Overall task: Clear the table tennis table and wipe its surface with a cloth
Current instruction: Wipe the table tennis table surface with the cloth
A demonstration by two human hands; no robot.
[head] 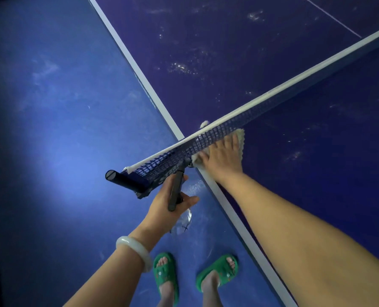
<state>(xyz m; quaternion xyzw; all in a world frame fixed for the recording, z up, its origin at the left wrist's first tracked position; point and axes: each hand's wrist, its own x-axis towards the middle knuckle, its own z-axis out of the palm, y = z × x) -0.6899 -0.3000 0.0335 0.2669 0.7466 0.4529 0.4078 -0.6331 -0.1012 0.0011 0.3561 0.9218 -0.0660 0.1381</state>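
Note:
The dark blue table tennis table (261,63) has a white edge line and dusty white smears. Its net (206,135) runs across from lower left to upper right. My right hand (220,158) presses flat on a cream cloth (241,138) on the table, right beside the net at the near edge; part of the cloth pokes out beyond the net. My left hand (162,206) is off the table beside the net post (122,177). It holds a clear crumpled plastic item (183,221), mostly hidden under the hand. A black clamp bar (176,189) crosses over this hand.
The blue floor (62,129) spreads to the left of the table. My feet in green slippers (164,271) stand close to the table edge. A pale bangle (134,250) sits on my left wrist. The net post sticks out past the table side.

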